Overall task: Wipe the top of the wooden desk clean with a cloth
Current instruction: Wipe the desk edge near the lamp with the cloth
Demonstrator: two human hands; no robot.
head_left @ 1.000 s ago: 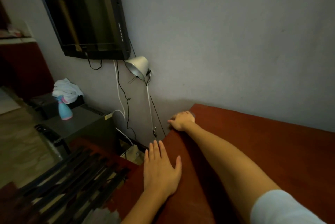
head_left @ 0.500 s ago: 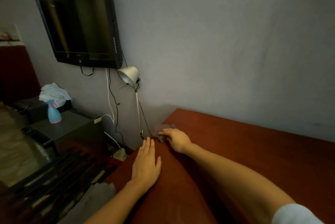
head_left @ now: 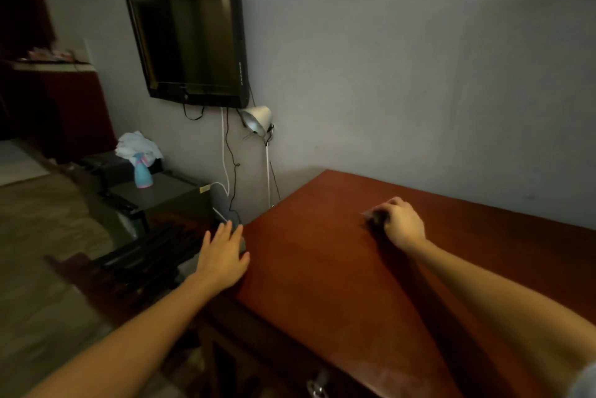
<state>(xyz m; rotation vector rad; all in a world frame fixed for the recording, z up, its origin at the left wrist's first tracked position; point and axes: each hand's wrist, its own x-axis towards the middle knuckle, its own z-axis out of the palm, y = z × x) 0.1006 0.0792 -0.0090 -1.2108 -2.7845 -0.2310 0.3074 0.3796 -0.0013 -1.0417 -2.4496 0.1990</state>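
One left hand [head_left: 222, 255] spread flat on desk [head_left: 322, 275] edge, right hand [head_left: 403, 223] clutching dark cloth [head_left: 375, 217] nearer wall [head_left: 419, 75]

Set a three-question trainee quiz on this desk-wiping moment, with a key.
1. True or false: the left hand holds the cloth.
2. Where does the right hand press the cloth? A) on the wooden desk top B) on a chair C) on the floor
3. What dark thing hangs above the lamp?
Key: 1 false, the right hand grips it; 2 A; 3 the television.
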